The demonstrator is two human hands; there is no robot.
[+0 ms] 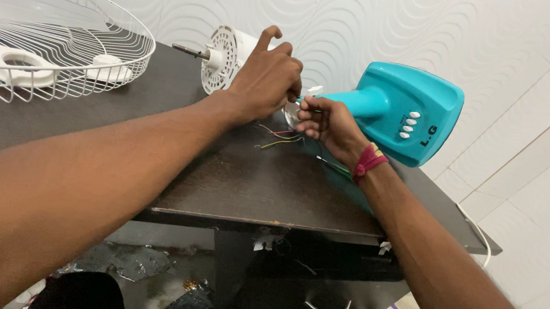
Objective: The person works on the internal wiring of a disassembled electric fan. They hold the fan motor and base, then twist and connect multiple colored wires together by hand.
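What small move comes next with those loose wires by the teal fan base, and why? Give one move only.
Probably draw the loose coloured wires clear, toward the table's front edge. Both the left hand and right hand are bunched at the neck of the teal plastic fan base, beside the white round motor housing, and the wires trail on the dark wooden table right under them.

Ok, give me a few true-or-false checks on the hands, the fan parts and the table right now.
1. Both hands, left hand and right hand, meet at the neck of the teal base. True.
2. The wire guard lies on the floor. False: it sits on the dark table, far left.
3. Loose wires lie on the table under the hands. True.
4. The white motor is right of the base. False: it is left of it, behind the left hand.
5. A red band is on the left wrist. False: right wrist.
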